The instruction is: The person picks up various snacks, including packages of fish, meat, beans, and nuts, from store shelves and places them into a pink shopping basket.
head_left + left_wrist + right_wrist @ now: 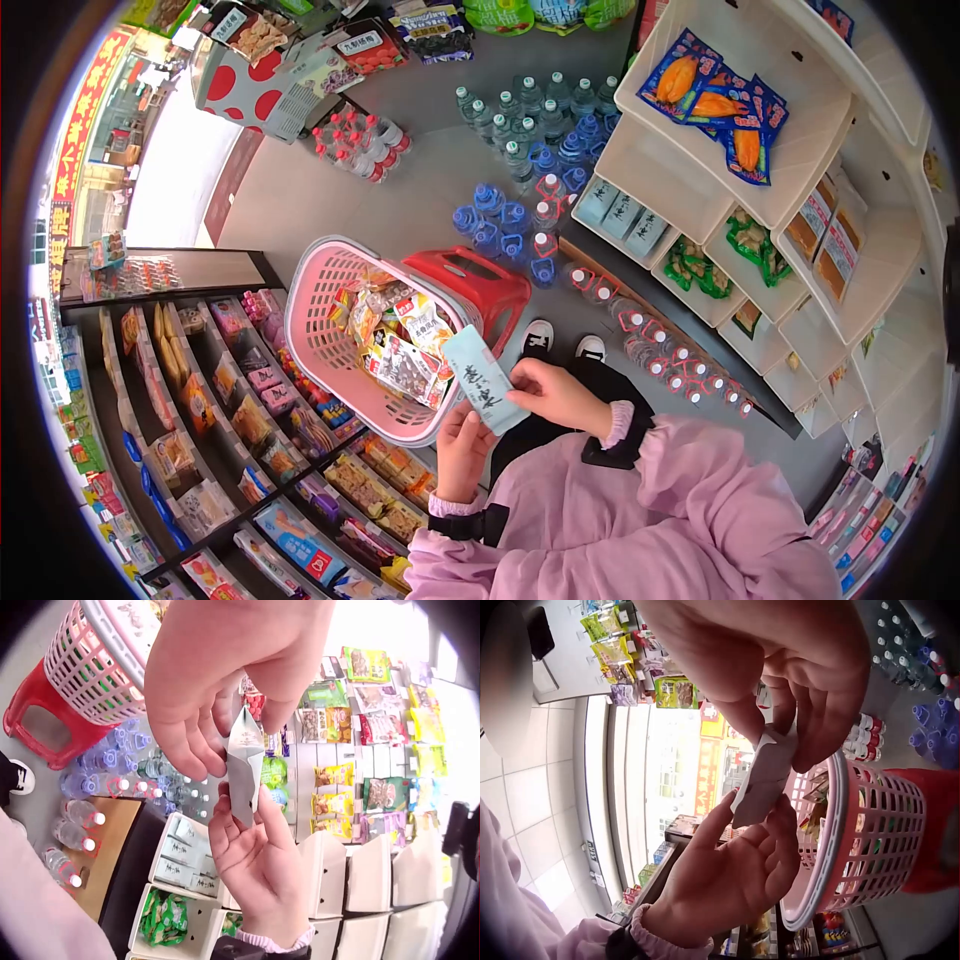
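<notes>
A pale blue packet (482,380) with dark brush-style characters is held between both hands, over the near rim of a pink basket (318,345). The left hand (462,455) pinches its lower left edge; the right hand (562,398) grips its right side with thumb and fingers. In the left wrist view the packet (245,769) appears edge-on, the left hand (225,667) above and the right hand (259,862) below. The right wrist view also shows the packet (763,780) between the right hand (780,660) and left hand (724,874). Several snack bags (405,345) lie inside the basket.
The basket stands beside a red stool (500,290). Snack shelves (240,400) fill the lower left. Water bottles (550,120) stand on the floor ahead and along the right-hand rack. White bins (700,310) there hold green bags and similar blue packets (620,215).
</notes>
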Available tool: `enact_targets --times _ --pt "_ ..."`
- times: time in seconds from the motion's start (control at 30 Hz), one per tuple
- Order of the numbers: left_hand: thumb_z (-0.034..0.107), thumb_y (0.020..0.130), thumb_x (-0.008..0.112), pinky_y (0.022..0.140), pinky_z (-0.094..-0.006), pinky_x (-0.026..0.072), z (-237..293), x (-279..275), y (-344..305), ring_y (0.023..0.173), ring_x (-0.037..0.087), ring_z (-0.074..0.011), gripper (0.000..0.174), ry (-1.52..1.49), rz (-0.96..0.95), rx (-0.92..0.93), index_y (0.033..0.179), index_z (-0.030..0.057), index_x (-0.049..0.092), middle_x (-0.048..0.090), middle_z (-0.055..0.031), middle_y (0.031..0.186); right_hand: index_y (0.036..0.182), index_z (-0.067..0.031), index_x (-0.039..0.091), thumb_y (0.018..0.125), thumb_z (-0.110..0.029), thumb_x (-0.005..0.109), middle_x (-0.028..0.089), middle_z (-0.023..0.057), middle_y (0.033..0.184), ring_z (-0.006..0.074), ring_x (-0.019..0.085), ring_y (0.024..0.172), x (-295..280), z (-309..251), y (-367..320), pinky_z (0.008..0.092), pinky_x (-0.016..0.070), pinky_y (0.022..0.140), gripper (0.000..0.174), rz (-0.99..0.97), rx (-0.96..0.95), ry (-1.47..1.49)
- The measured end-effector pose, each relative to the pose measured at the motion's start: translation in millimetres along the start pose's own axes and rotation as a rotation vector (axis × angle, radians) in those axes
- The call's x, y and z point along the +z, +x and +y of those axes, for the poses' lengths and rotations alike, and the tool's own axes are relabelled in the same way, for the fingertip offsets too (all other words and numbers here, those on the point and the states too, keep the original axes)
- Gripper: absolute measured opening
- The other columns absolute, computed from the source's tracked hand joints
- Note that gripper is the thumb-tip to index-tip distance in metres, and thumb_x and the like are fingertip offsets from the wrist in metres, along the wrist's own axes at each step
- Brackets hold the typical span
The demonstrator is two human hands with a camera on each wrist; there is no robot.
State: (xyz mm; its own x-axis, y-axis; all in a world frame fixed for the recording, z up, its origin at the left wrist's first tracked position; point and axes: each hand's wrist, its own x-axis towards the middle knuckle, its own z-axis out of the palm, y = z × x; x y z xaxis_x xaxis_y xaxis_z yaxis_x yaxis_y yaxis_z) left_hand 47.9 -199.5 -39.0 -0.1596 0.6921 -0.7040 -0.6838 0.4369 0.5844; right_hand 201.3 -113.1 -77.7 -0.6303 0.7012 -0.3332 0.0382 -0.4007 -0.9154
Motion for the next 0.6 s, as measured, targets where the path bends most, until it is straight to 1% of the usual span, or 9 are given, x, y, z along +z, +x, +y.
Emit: enact_targets --times 0.07,0.1,0.2,0.23,0.33,0.37,0.47,0.5,0.6 --pt "0.012 0.085 0.049 0.069 -0.0283 0.0482 9 -19 9 0.075 0.057 -0.0136 0.027 0.057 0.032 0.024 0.109 0.0012 0.044 0.056 -0.0046 0.091 0.090 0.0015 0.050 0.077 -0.011 0.058 0.056 0.0088 0.078 0.0163 0.056 0.073 16 -6 15 0.0279 0.0449 0.065 0.020 0.048 -0.050 -0.092" --pt "0.011 0.085 0.049 0.064 -0.0264 0.0477 14 -22 12 0.068 0.055 -0.0113 0.021 0.045 0.110 0.042 0.105 0.0032 0.046 0.056 -0.0018 0.086 0.090 0.0021 0.050 0.076 -0.012 0.058 0.058 0.0111 0.077 0.0205 0.058 0.072 23 -8 23 0.0305 0.0452 0.065 0.021 0.073 -0.074 -0.141" --pt "0.010 0.085 0.049 0.063 -0.0260 0.0475 32 -47 29 0.066 0.055 -0.0114 0.017 0.031 0.117 0.053 0.101 0.0036 0.046 0.056 -0.0023 0.085 0.094 0.0018 0.052 0.075 -0.012 0.057 0.056 0.0146 0.085 0.0274 0.057 0.079 42 -9 49 0.0343 0.0446 0.070 0.024 0.097 -0.163 -0.337" --pt "0.009 0.084 0.049 0.061 -0.0251 0.0473 37 -54 37 0.064 0.054 -0.0106 0.018 0.035 0.121 0.042 0.101 0.0027 0.046 0.055 -0.0024 0.083 0.094 0.0020 0.053 0.073 -0.010 0.056 0.053 0.0176 0.091 0.0301 0.054 0.085 48 -9 56 0.0362 0.0435 0.073 0.025 0.104 -0.185 -0.388" --pt "0.009 0.085 0.047 0.059 -0.0266 0.0491 51 -79 65 0.062 0.055 -0.0121 0.013 0.093 0.102 0.021 0.097 0.0037 0.047 0.055 -0.0023 0.081 0.094 0.0026 0.053 0.072 -0.010 0.056 0.051 0.0200 0.091 0.0317 0.052 0.087 64 -7 80 0.0376 0.0430 0.073 0.026 0.109 -0.173 -0.609" --pt "0.009 0.084 0.048 0.054 -0.0238 0.0472 53 -87 75 0.061 0.054 -0.0114 0.015 0.113 0.119 0.017 0.098 0.0026 0.046 0.052 -0.0013 0.077 0.100 0.0047 0.049 0.071 -0.010 0.055 0.050 0.0226 0.094 0.0345 0.050 0.091 69 2 89 0.0395 0.0418 0.075 0.033 0.071 -0.125 -0.605" --pt "0.011 0.084 0.048 0.058 -0.0241 0.0487 57 -101 104 0.064 0.054 -0.0111 0.026 0.265 0.197 -0.002 0.106 -0.0032 0.044 0.053 -0.0037 0.082 0.109 0.0071 0.042 0.071 -0.010 0.055 0.050 0.0234 0.098 0.0362 0.049 0.092 80 18 107 0.0400 0.0408 0.078 0.043 0.080 -0.117 -0.568" --pt "0.013 0.084 0.048 0.060 -0.0243 0.0491 56 -110 113 0.067 0.056 -0.0130 0.031 0.237 0.147 -0.039 0.109 -0.0052 0.042 0.055 -0.0064 0.087 0.114 0.0090 0.036 0.072 -0.011 0.055 0.049 0.0243 0.102 0.0372 0.048 0.094 79 21 110 0.0395 0.0403 0.081 0.050 0.037 -0.049 -0.541" --pt "0.011 0.083 0.050 0.056 -0.0240 0.0482 62 -102 125 0.061 0.053 -0.0099 0.029 0.368 0.169 -0.090 0.107 -0.0026 0.045 0.052 -0.0027 0.080 0.112 0.0094 0.038 0.073 -0.011 0.055 0.050 0.0240 0.101 0.0369 0.048 0.096 79 36 109 0.0387 0.0405 0.081 0.047 0.086 -0.116 -0.514"
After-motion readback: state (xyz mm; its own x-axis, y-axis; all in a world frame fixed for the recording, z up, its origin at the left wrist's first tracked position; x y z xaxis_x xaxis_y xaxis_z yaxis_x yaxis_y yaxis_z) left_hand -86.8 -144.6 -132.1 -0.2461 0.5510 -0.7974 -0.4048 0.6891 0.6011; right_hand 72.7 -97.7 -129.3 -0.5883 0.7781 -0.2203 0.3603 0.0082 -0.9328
